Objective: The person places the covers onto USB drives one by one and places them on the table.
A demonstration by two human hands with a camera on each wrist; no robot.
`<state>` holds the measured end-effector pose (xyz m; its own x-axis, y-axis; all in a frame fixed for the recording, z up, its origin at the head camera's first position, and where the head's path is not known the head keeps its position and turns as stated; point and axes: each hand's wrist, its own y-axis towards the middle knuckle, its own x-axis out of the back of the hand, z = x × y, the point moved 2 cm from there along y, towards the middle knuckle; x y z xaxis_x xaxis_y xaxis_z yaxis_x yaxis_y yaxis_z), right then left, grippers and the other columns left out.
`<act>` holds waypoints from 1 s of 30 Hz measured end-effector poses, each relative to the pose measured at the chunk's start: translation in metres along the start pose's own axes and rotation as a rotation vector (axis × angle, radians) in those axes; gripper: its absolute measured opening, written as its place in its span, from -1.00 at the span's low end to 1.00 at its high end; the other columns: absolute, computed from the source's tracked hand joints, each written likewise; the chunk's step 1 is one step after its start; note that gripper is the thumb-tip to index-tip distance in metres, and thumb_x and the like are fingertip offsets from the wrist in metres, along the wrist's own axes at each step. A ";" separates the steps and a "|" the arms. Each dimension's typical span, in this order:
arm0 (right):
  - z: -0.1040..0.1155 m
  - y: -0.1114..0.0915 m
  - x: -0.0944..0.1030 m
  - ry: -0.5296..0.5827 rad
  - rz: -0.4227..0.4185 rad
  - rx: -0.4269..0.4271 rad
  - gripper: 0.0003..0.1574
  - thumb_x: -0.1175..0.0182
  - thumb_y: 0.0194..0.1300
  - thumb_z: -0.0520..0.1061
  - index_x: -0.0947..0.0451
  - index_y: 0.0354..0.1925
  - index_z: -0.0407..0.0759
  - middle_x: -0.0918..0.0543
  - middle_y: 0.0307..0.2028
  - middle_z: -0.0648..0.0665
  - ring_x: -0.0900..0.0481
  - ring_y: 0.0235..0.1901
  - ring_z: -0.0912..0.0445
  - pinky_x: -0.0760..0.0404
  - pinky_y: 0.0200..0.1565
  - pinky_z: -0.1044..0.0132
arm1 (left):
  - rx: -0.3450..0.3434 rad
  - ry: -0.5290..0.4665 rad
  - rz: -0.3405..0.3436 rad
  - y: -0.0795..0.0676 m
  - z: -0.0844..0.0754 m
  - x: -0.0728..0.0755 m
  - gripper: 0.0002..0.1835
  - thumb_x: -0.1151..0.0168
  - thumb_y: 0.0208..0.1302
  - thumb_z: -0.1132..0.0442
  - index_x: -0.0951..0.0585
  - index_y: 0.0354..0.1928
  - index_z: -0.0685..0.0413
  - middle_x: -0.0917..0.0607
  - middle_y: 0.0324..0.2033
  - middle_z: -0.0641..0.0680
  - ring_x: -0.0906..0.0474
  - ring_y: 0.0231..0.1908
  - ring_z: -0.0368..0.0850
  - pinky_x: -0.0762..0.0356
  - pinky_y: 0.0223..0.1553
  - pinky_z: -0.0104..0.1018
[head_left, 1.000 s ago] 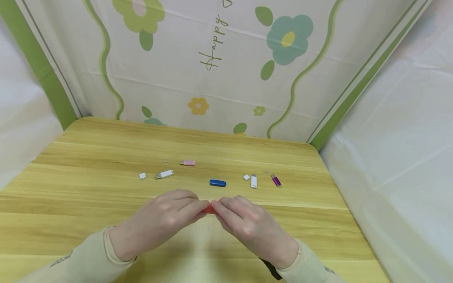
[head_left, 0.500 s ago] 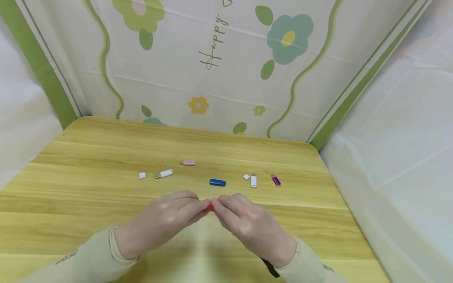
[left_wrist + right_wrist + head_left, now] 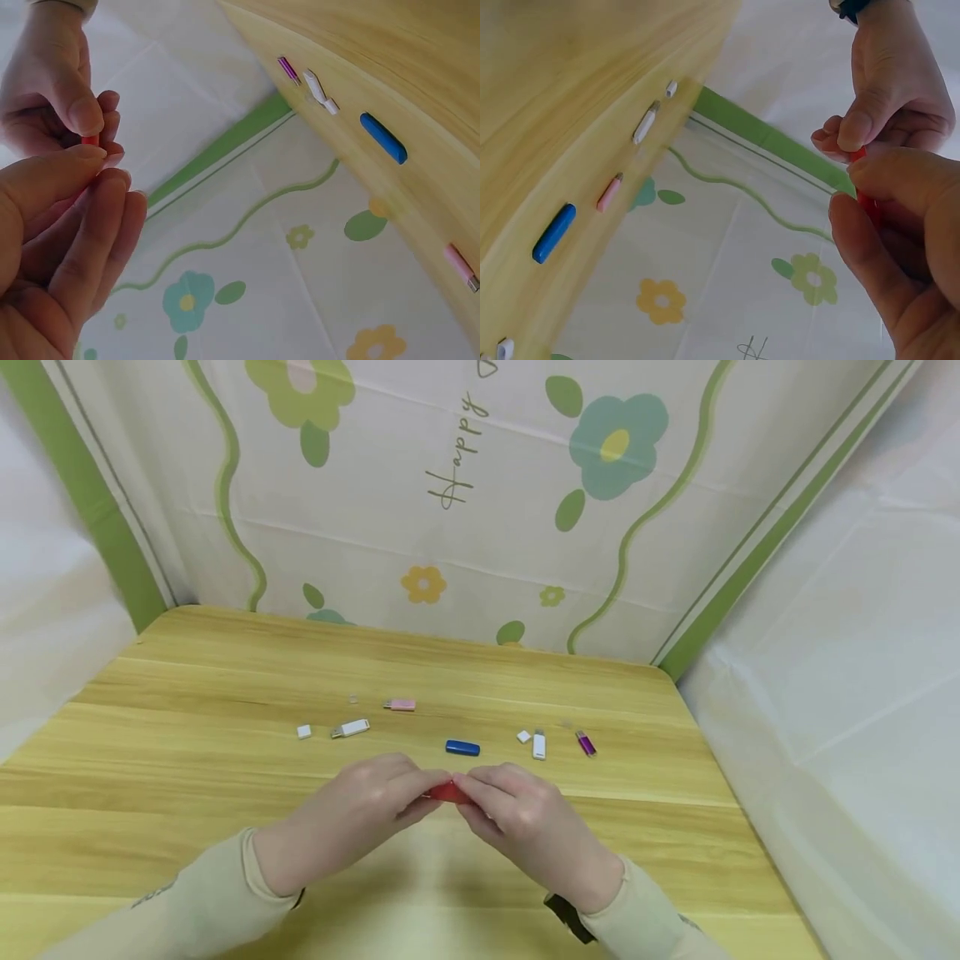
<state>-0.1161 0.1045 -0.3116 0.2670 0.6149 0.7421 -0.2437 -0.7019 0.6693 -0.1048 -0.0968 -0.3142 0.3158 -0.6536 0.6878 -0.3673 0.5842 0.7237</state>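
Observation:
Both hands meet at the front middle of the table and pinch one small red USB stick (image 3: 448,792), mostly covered by fingers. My left hand (image 3: 352,814) grips its left end between thumb and fingertips. The right hand (image 3: 528,822) pinches the other end, its fingertips right up against the left ones. In the left wrist view a red sliver of the stick (image 3: 90,140) shows between the two thumbs. From the right wrist, more of the red stick (image 3: 868,202) shows under the right thumb. Beyond the hands lies a capped blue USB stick (image 3: 462,748).
On the wooden table (image 3: 225,677) lie a white USB stick (image 3: 351,728) with its cap (image 3: 303,732), a pink one (image 3: 400,705), another white one (image 3: 539,744) beside a white cap (image 3: 523,737), and a purple one (image 3: 586,743). A flowered curtain (image 3: 360,527) hangs behind.
Both hands have risen slightly, and the left fingers have shifted on the red stick. More of its red side shows between the fingers now. The things on the table have stayed put.

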 end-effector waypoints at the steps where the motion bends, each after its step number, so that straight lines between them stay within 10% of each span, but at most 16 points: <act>1: -0.001 0.000 -0.001 0.008 0.004 -0.008 -0.63 -0.46 0.04 -0.34 -0.70 -0.11 -0.35 -0.71 -0.25 -0.12 -0.68 -0.29 0.11 -0.61 -0.16 0.49 | 0.015 -0.007 0.011 0.000 0.001 -0.001 -0.65 -0.52 0.00 0.38 -0.67 -0.12 0.16 -0.65 -0.47 -0.06 -0.52 -0.50 -0.26 -0.53 -0.43 -0.51; 30: -0.003 -0.014 -0.023 0.001 0.186 -0.018 -0.65 -0.52 0.07 -0.20 -0.69 -0.14 -0.23 -0.70 -0.26 0.00 -0.65 -0.27 0.18 -0.59 -0.11 0.48 | -0.060 0.049 0.231 -0.014 0.011 -0.020 -0.75 -0.52 0.04 0.18 -0.66 -0.31 0.11 -0.61 -0.57 -0.10 -0.44 -0.58 -0.32 -0.45 -0.47 -0.59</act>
<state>-0.1219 0.1009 -0.3381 0.2146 0.4752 0.8533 -0.3058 -0.7970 0.5208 -0.1153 -0.0970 -0.3383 0.2718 -0.4764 0.8361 -0.3828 0.7436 0.5482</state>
